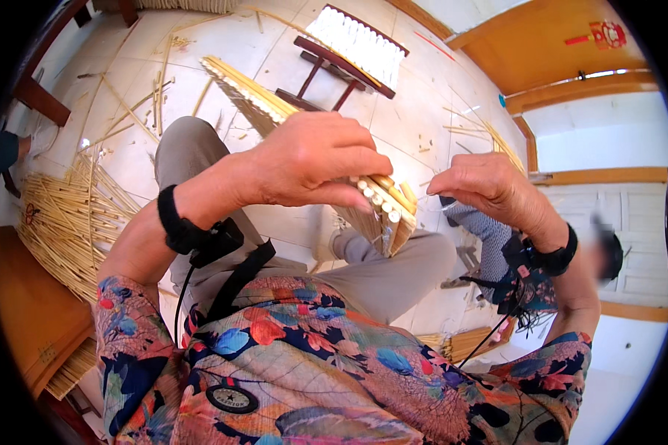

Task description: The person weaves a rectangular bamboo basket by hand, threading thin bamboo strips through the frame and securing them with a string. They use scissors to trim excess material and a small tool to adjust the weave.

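Observation:
A long panel of pale straw-coloured stalks [256, 98], set side by side, slants across above my knees. My left hand [312, 159] is closed on it near its right end, thumb below and fingers over the top. Cut round stalk ends show just beyond the thumb, and a few short loose-looking pieces sit at the corner. To the right and apart from the panel, my right hand [490, 189] is raised with thumb and fingertips pinched together. Whatever the pinch holds, if anything, is too fine to make out.
A low dark wooden stool with a white slatted top [360, 48] stands ahead. Heaped stalks [74, 230] lie at left by a brown wooden cabinet [33, 304]; more are scattered on the tiled floor. Another person [490, 230] sits at right. A foot shows at far left.

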A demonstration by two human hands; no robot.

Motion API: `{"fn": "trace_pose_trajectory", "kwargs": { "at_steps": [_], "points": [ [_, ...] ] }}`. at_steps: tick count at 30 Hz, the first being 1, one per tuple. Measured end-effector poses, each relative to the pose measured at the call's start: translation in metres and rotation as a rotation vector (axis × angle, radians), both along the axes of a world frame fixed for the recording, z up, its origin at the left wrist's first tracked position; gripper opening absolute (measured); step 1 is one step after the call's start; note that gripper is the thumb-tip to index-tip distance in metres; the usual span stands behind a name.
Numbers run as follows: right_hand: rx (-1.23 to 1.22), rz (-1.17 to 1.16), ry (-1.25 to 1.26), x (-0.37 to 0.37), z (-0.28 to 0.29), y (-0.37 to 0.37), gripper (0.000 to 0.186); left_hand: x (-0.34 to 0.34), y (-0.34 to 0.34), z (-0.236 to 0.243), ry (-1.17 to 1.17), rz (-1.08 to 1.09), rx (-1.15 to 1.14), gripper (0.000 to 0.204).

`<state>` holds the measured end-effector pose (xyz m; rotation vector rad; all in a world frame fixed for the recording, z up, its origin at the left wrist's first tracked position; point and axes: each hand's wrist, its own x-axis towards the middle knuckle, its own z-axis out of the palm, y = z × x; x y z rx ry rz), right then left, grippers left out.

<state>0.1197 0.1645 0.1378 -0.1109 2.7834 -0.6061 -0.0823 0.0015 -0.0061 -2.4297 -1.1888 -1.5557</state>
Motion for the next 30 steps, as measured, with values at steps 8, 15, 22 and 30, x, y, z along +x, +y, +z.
{"fn": "trace_pose_trajectory", "kwargs": {
  "at_steps": [8, 15, 22, 30],
  "points": [
    [0.004, 0.024, 0.01, -0.009, -0.023, -0.004, 0.03, -0.007, 0.003, -0.035, -0.069, 0.015, -0.013, 0.051],
    [0.005, 0.089, 0.017, -0.031, -0.042, -0.006, 0.03, -0.018, -0.012, -0.052, -0.076, 0.026, -0.072, 0.051],
    [0.038, 0.208, 0.041, -0.046, -0.055, -0.011, 0.03, -0.022, -0.024, -0.057, -0.062, 0.071, -0.005, 0.052],
    [0.101, 0.286, 0.133, -0.049, -0.057, -0.034, 0.032, -0.025, -0.04, -0.055, -0.058, 0.073, -0.044, 0.051]
  ]
}}
